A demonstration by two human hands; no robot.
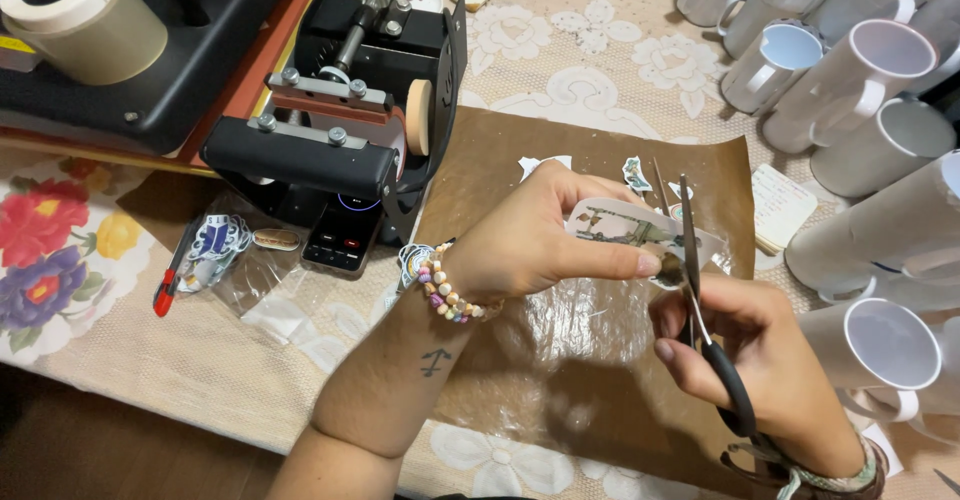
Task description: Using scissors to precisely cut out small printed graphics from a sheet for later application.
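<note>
Head view is showing the left hand (525, 240) pinching a printed paper strip (630, 228) above the brown sheet (560, 360). Right hand (745, 345) is gripping black-handled scissors (700, 300), fingers curled through the loops, blades meeting the strip's edge beside the white mugs (860, 80).
</note>
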